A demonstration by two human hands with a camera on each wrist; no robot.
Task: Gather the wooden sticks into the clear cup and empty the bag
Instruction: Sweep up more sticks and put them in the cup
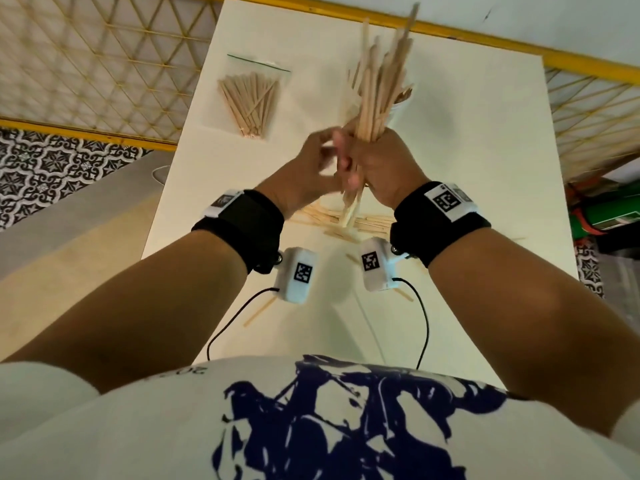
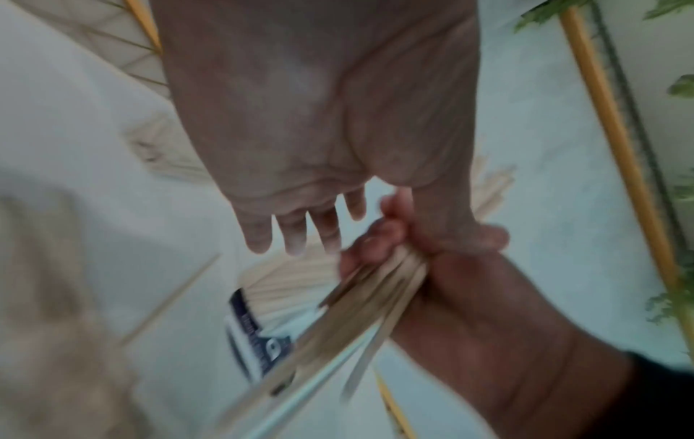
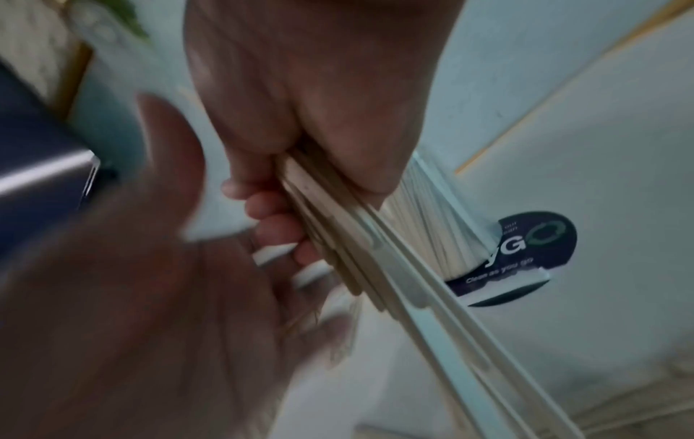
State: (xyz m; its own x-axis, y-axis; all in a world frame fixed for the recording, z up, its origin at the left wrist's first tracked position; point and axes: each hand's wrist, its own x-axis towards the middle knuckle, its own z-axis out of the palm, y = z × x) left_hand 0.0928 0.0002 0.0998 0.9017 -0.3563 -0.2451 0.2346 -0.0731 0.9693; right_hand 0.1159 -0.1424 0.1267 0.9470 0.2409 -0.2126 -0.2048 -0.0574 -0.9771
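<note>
My right hand point(image 1: 379, 164) grips a thick bundle of wooden sticks point(image 1: 381, 81), held upright above the table. The right wrist view shows its fingers point(image 3: 272, 225) curled round the bundle point(image 3: 356, 252). My left hand point(image 1: 320, 164) is blurred right beside it, and its fingers point(image 2: 296, 234) are straight and hold nothing. Behind the bundle stands the clear cup point(image 1: 401, 107) with some sticks in it; its dark label point(image 3: 525, 252) shows in the right wrist view. The clear zip bag point(image 1: 251, 98) lies flat at the far left with several sticks inside.
A loose pile of sticks point(image 1: 346, 221) lies on the white table point(image 1: 485, 168) under my hands. Single sticks point(image 1: 259, 311) lie nearer to me. A yellow-framed lattice point(image 1: 104, 81) runs along the table's left and far sides.
</note>
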